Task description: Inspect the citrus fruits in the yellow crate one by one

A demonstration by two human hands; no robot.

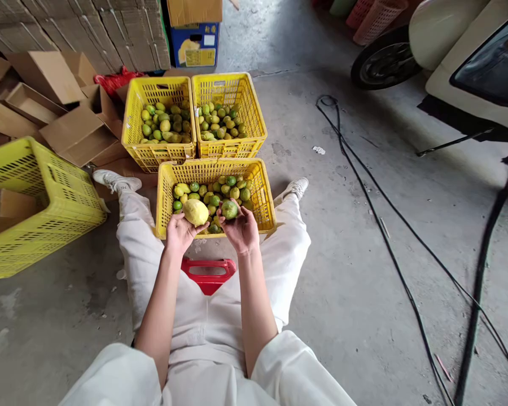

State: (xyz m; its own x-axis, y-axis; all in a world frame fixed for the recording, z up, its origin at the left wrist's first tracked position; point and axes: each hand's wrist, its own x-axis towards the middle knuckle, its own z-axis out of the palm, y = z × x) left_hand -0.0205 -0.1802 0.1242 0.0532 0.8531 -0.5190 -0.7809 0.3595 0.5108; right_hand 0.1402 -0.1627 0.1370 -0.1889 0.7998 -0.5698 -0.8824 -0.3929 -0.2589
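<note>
A large pale yellow lemon [195,212] rests in my left hand [180,232], the fingers curled under it. My right hand [242,230] grips a smaller green lemon [229,210] with brownish patches. Both hands are over the near edge of a yellow plastic crate [267,211] that stands between my feet. Inside this crate lies a layer of green and yellow lemons [192,196], partly hidden by my hands and the two held fruits.
Two more yellow crates [156,151] [232,149] with lemons stand behind the near one. At left are a tilted yellow-green crate [68,220] and cardboard boxes [76,132]. A red stool [208,276] is under me. Black cables [389,248] cross the floor near a vehicle [461,73].
</note>
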